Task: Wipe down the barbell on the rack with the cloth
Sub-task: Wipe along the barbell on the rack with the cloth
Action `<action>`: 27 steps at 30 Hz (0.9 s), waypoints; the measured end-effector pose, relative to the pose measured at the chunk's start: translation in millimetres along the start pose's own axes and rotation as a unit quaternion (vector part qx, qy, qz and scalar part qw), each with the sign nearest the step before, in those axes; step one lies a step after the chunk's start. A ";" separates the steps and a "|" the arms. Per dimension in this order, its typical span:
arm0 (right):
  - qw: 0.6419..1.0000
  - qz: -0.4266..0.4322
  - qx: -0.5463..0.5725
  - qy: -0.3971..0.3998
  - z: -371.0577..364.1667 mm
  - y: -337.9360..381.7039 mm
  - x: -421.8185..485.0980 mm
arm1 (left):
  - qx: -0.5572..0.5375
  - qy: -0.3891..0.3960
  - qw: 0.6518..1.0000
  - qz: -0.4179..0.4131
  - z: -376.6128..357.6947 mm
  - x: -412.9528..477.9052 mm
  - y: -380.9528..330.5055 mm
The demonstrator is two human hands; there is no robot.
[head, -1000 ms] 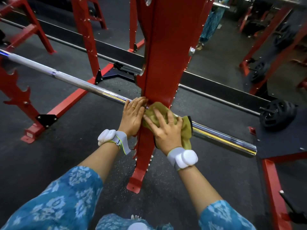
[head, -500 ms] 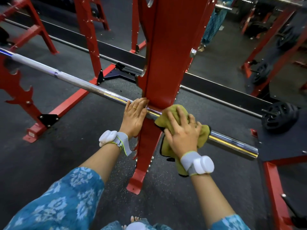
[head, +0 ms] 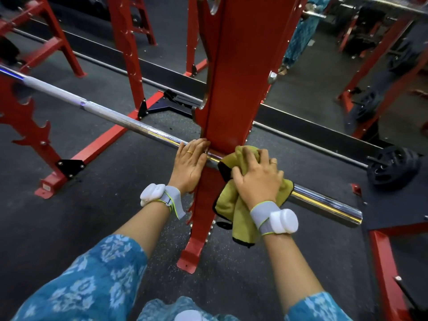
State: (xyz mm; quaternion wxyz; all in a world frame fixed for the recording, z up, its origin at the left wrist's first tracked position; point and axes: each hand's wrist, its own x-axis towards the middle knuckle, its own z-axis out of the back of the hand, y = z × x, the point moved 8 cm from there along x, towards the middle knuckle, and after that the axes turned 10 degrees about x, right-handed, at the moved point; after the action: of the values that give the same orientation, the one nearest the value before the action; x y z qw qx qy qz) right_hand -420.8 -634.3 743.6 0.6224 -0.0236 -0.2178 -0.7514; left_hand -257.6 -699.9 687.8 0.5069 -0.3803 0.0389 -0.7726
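Note:
A long chrome barbell [head: 111, 115] lies across the red rack, running from the upper left down to its sleeve end [head: 333, 208] at the right. The rack's red upright [head: 234, 84] crosses in front of it at the centre. My left hand [head: 191, 164] rests on the bar just left of the upright, fingers laid over it. Just right of the upright, my right hand [head: 257, 179] grips an olive-green cloth [head: 236, 212] wrapped over the bar's sleeve. A corner of the cloth hangs down below the bar.
Another red rack post [head: 34, 126] with hooks holds the bar at the far left. Black weight plates [head: 391, 167] sit on a peg at the right. A mirror along the back reflects the racks. The floor is dark rubber [head: 92, 216].
My right hand slid the cloth to the right along the sleeve half a second ago, and has since drawn it back toward the upright. The left hand has stayed on the bar.

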 end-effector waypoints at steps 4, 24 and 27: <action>0.998 0.012 -0.030 0.051 -9.5 31.4 3.9 | 0.008 -0.017 1.000 -0.004 -0.4 -0.1 0.3; 0.984 -0.178 -0.018 -0.007 22.2 -65.1 11.6 | 0.050 0.004 0.999 -0.002 -2.6 -2.6 -3.4; 0.992 -0.120 -0.031 0.004 13.0 -35.4 15.2 | 0.050 -0.005 0.999 0.012 -2.8 -2.6 -4.5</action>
State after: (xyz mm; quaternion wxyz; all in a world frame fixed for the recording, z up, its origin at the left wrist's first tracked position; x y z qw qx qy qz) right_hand -460.8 -639.1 749.4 0.5272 -0.0137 -0.1935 -0.8273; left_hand -262.2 -696.6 686.4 0.5344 -0.3583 0.0024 -0.7655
